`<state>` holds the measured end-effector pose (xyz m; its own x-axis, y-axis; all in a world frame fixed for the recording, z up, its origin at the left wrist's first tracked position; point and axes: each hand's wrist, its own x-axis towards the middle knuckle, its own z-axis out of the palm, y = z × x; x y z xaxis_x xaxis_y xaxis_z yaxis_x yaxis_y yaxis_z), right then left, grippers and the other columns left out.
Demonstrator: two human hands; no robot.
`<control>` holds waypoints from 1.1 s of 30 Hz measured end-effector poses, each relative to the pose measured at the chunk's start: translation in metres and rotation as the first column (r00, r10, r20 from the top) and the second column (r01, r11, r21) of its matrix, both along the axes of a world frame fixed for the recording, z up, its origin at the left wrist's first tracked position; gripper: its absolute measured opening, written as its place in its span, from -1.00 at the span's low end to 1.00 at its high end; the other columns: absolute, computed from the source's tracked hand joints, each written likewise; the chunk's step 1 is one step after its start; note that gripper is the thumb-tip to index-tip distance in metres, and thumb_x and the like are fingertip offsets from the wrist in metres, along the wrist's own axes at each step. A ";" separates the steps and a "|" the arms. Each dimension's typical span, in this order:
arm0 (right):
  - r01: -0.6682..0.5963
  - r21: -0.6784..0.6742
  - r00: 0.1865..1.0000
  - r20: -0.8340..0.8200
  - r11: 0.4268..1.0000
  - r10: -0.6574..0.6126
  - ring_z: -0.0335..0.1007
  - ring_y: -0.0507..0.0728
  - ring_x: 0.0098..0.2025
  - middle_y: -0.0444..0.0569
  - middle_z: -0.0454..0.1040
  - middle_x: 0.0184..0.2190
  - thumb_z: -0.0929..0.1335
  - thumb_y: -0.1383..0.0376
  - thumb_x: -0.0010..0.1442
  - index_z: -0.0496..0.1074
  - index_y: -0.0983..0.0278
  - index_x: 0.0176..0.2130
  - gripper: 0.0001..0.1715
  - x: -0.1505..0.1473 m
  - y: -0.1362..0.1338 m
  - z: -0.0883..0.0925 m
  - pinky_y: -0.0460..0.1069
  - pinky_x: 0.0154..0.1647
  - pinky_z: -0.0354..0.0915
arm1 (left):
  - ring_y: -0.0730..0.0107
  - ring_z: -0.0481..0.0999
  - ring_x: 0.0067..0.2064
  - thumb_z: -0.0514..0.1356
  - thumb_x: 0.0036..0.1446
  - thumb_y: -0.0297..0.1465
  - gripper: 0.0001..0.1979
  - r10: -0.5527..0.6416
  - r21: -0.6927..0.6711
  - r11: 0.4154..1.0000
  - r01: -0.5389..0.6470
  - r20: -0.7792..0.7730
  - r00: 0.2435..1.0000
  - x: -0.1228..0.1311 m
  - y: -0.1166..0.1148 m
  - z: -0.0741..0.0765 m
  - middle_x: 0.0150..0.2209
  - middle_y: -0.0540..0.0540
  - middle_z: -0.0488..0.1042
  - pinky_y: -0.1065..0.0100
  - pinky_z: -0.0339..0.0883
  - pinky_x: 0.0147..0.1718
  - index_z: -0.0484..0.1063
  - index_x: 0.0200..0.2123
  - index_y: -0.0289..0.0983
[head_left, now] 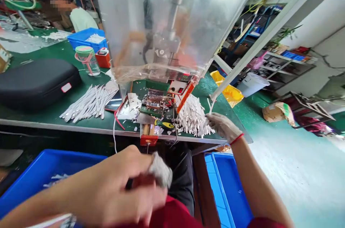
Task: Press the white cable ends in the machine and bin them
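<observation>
My right hand (222, 125), in a pale work glove with a red band at the wrist, is closed at the table's right edge. A thin white strip (211, 106) stands up from its fingertips. Just left of it lies a heap of short white strips (192, 116). My left hand (129, 185) hangs over my lap in front of the table, its fingers smeared by motion. A greyish-white cloth-like piece (161, 170) is at its fingertips; whether it is worn or held I cannot tell.
Behind a clear plastic shield (151, 16) stands a small press fixture (155, 100). A yellow-black handled tool (164, 124) lies before it. Longer white strips (88, 104), a black case (37, 80) and a jar (87, 60) are left. Blue bins (72, 156) flank my legs. Another person sits far left.
</observation>
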<state>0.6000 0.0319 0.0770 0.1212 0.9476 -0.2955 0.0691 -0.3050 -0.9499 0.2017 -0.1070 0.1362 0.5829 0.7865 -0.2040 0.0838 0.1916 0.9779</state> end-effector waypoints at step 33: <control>-0.440 0.129 0.880 -0.135 0.889 0.456 0.32 0.03 -0.54 -0.07 0.44 -0.55 0.39 -0.09 0.20 0.50 0.29 -0.34 -0.52 -0.171 -0.044 -0.041 -0.10 -0.54 0.25 | 0.23 0.63 -0.46 0.34 0.03 0.01 -0.49 0.146 -0.319 0.941 -0.113 0.079 0.986 0.036 0.044 -0.133 -0.44 -0.18 0.60 0.35 0.44 -0.48 0.49 -0.25 -0.37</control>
<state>0.4288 -0.0117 0.0364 -0.3634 0.9131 -0.1848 0.0252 -0.1887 -0.9817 0.2373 -0.0632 0.0032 0.5103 0.7626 -0.3976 -0.0570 0.4913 0.8691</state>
